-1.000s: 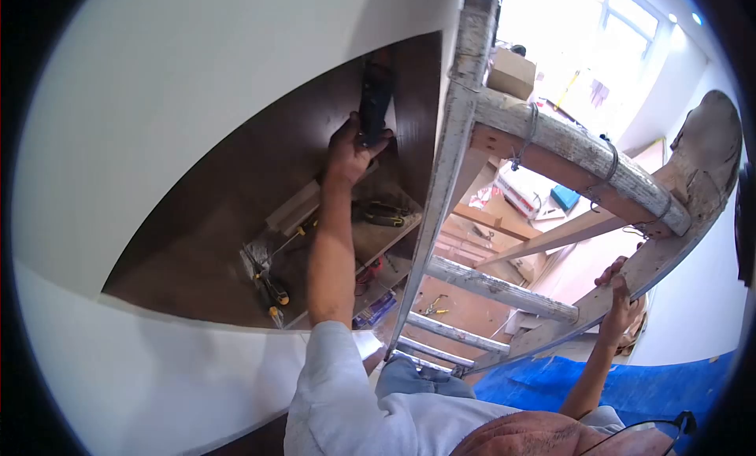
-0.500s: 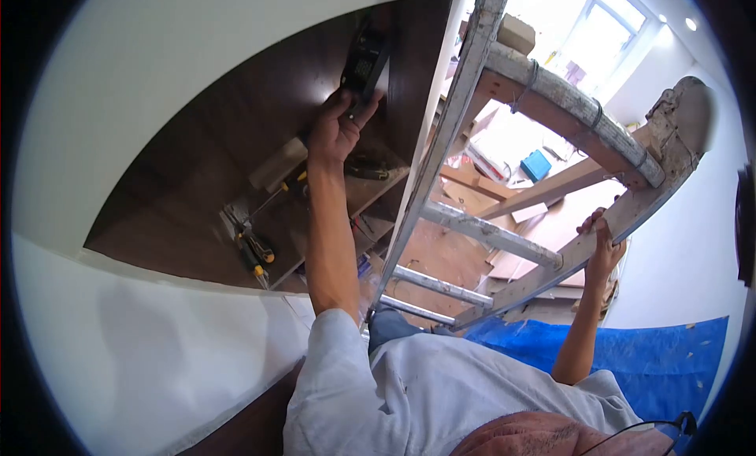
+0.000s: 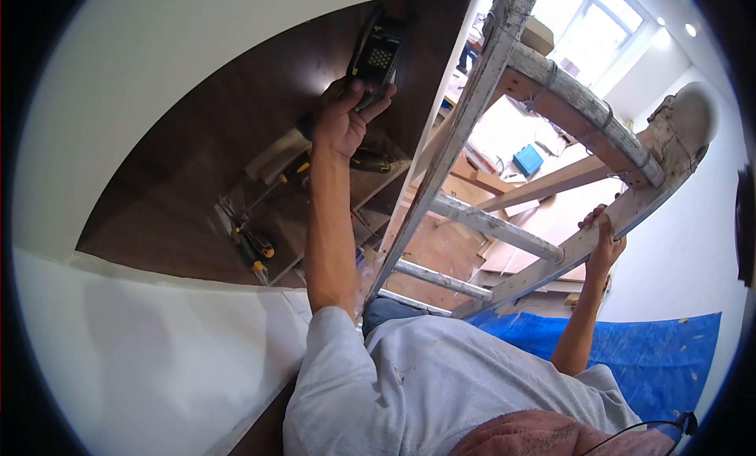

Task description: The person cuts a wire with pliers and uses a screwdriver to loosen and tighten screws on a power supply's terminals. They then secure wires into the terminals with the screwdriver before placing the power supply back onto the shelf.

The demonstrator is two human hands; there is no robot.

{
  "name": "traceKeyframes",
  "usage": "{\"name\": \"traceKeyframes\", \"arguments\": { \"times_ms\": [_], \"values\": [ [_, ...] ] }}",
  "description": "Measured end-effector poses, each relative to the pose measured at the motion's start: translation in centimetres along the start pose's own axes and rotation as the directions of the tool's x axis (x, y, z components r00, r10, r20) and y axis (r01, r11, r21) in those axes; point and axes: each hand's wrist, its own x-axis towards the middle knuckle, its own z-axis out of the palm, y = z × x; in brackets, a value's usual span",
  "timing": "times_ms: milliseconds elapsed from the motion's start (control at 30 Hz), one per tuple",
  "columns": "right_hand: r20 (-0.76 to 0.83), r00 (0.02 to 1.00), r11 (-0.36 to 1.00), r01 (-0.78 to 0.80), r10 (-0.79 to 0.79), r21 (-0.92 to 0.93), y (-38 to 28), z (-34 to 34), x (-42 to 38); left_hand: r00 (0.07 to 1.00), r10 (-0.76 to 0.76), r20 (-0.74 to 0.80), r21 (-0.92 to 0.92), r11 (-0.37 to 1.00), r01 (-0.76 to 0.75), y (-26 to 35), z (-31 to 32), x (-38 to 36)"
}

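A dark handheld device (image 3: 379, 53) with a dotted patch on its face is gripped at its lower end by my left hand (image 3: 344, 117), inside the dark brown curved recess (image 3: 173, 149). Wrapped round the side rail of the worn wooden ladder (image 3: 579, 247) is my right hand (image 3: 605, 243), at the right. Below and left of my left hand lie a yellow-and-black screwdriver (image 3: 295, 169) and yellow-handled pliers (image 3: 253, 247). Another yellow-and-black tool (image 3: 370, 161) rests just right of my left wrist.
Beyond the ladder are a blue case (image 3: 528, 161), planks (image 3: 543, 185) and brown boards on the floor. A blue sheet (image 3: 654, 350) hangs at the lower right. Bright windows (image 3: 602, 31) stand at the top right. White wall surrounds the recess.
The device in my left hand has turned to show more of its dotted face. My left hand has shifted slightly right. My right hand remains on the ladder rail.
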Motion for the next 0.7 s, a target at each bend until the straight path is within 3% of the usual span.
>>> {"name": "traceKeyframes", "arguments": {
  "times_ms": [167,233,367,433,467,500,533,567,600,633,667,700],
  "values": [
    [0.002,1.000,0.999,-0.006,0.006,0.042,0.5,-0.5,0.1,1.000,0.011,-0.008,0.001,1.000,-0.011,-0.1,-0.6,0.1],
    [0.015,1.000,0.999,-0.004,0.004,0.051,0.6,-0.5,0.1,0.992,-0.129,-0.019,-0.327,0.938,0.116,0.3,0.1,-0.3],
    [0.022,1.000,0.999,-0.001,0.000,0.034,0.4,-0.5,0.1,0.983,-0.178,0.041,-0.324,0.929,0.181,1.6,-0.6,0.7],
    [0.021,1.000,1.000,0.010,-0.010,0.013,0.3,-0.4,0.1,0.948,-0.294,0.121,-0.077,0.949,0.304,2.8,-0.3,1.8],
    [0.022,1.000,1.000,0.016,-0.016,-0.003,0.2,-0.4,0.1,0.949,-0.290,0.124,-0.081,0.950,0.301,3.4,0.2,2.4],
    [0.026,0.999,1.000,0.020,-0.019,-0.007,0.2,-0.3,0.1,0.955,-0.292,-0.051,0.296,0.909,0.294,4.4,1.3,2.9],
    [0.014,1.000,1.000,0.006,-0.006,-0.005,0.1,-0.2,0.1,0.950,-0.226,-0.214,0.624,0.717,0.311,5.3,2.2,3.5],
    [0.001,1.000,1.000,-0.010,0.010,-0.005,0.1,-0.2,0.0,0.950,-0.227,-0.215,0.621,0.719,0.312,5.8,3.2,4.0],
    [0.002,1.000,1.000,-0.011,0.011,-0.008,0.1,-0.2,0.0,0.966,-0.147,-0.215,0.855,0.449,0.259,6.0,4.1,4.6],
    [0.001,1.000,1.000,-0.007,0.007,-0.010,0.1,-0.1,0.0,0.980,-0.073,-0.184,0.975,0.114,0.192,5.7,4.8,5.1],
    [-0.001,1.000,1.000,-0.006,0.006,-0.014,0.0,-0.1,0.0,0.980,-0.077,-0.185,0.974,0.116,0.193,4.7,5.3,4.9],
    [-0.004,1.000,1.000,-0.009,0.009,-0.017,0.1,-0.2,-0.1,0.982,0.159,-0.102,0.995,0.013,0.101,3.4,5.8,4.2]
  ]
}}
